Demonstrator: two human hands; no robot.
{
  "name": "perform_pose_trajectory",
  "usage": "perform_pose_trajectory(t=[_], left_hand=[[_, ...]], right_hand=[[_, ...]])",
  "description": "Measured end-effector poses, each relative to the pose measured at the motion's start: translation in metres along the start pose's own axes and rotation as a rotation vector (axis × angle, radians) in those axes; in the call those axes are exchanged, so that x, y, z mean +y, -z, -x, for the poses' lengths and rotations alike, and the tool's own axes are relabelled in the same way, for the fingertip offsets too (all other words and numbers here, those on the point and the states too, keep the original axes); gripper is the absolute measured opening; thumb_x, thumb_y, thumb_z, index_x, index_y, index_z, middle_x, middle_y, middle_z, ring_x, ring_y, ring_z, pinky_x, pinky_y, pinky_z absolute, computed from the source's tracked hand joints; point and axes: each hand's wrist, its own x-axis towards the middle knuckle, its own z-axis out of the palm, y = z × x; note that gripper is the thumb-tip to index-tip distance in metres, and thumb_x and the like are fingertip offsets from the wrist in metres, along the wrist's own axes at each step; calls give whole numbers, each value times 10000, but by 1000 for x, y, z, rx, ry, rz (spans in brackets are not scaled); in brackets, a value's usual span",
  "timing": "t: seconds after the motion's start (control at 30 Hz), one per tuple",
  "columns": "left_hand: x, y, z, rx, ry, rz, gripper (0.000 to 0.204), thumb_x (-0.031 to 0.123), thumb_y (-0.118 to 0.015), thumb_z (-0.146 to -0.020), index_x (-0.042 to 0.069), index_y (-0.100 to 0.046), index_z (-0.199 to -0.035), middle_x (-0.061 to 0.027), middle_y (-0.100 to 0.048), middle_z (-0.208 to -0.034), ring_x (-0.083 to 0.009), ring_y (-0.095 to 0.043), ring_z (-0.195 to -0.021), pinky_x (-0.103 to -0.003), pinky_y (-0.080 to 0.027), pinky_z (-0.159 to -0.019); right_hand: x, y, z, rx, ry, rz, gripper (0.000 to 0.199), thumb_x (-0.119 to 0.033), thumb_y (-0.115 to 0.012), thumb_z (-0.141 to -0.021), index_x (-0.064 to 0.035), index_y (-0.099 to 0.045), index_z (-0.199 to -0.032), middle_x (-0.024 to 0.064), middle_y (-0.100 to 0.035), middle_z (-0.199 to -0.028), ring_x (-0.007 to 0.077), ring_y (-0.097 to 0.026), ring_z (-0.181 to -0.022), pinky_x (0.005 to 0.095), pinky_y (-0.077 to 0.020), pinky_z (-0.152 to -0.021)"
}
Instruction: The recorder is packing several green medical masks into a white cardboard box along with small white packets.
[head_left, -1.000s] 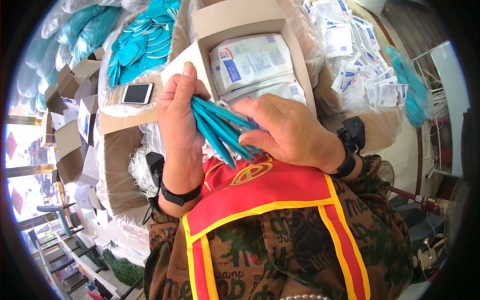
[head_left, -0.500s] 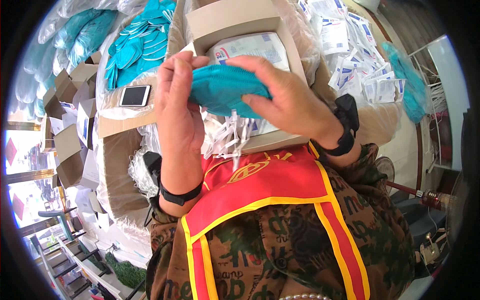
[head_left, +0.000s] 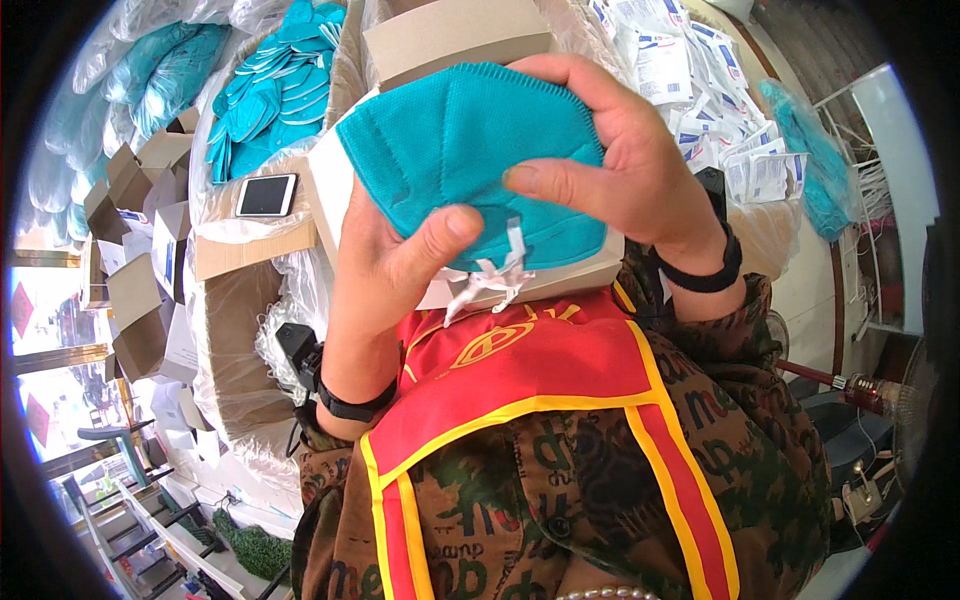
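Note:
A teal folded face mask [head_left: 460, 140], perhaps several stacked together, is held up in front of my chest with its broad side showing. My left hand [head_left: 385, 255] grips its lower left edge, thumb on the front and the other fingers hidden behind. On the right side my right hand [head_left: 625, 165] holds it, thumb pressed on the front and fingers over the upper edge. White ear straps [head_left: 500, 275] dangle from the mask's lower edge. Behind it is an open cardboard box [head_left: 450, 45], its inside mostly covered by the mask.
At the far left, a plastic-lined box holds a pile of teal masks [head_left: 275, 85]. A phone [head_left: 267, 195] lies near it. White printed packets [head_left: 700, 85] fill a box at the far right, beside a bag of teal masks [head_left: 810, 160]. Open cartons [head_left: 140, 290] stand left.
The mask has been raised and turned so its broad face shows. My left hand has shifted from its upper left end to its lower left edge. The packets in the box are now covered.

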Motion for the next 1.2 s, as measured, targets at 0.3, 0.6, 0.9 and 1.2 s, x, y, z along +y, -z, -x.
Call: perform_pose_trajectory(t=[0.3, 0.6, 0.9, 1.2], left_hand=[[6, 11, 8, -100, 312, 111, 648, 326, -741, -817, -44, -453, -1265, -127, -634, -1011, -166, -661, -734, -248, -538, -487], [2, 4, 2, 106, 148, 331, 609, 238, -754, -803, -45, -456, -1252, -154, -652, -955, -190, -666, -662, -262, -552, -549], [-5, 22, 4, -102, 358, 336, 583, 173, -787, -752, -20, -505, -1224, -127, -645, -924, -152, -620, -594, -239, -507, -475], [-2, -7, -2, -238, -102, 39, 604, 10, -791, -717, -7, -529, -1261, -99, -616, -1112, -205, -610, -944, -313, -508, -813]], right_hand=[[-2, 8, -6, -103, 111, 39, 525, -28, -702, -811, -13, -476, -1285, 67, -584, -1156, 129, -567, -1053, 271, -467, -908], [5, -5, 3, 14, 26, 49, 552, 0, -676, -828, -21, -418, -1316, 66, -557, -1176, 129, -551, -1073, 281, -465, -907], [-10, 10, -7, -147, 87, 62, 498, 6, -686, -799, -26, -488, -1255, 45, -578, -1109, 103, -560, -993, 248, -467, -833], [-18, 12, -15, -243, 110, 99, 489, 55, -641, -742, -14, -531, -1214, 51, -588, -1061, 123, -582, -950, 253, -470, -808]])
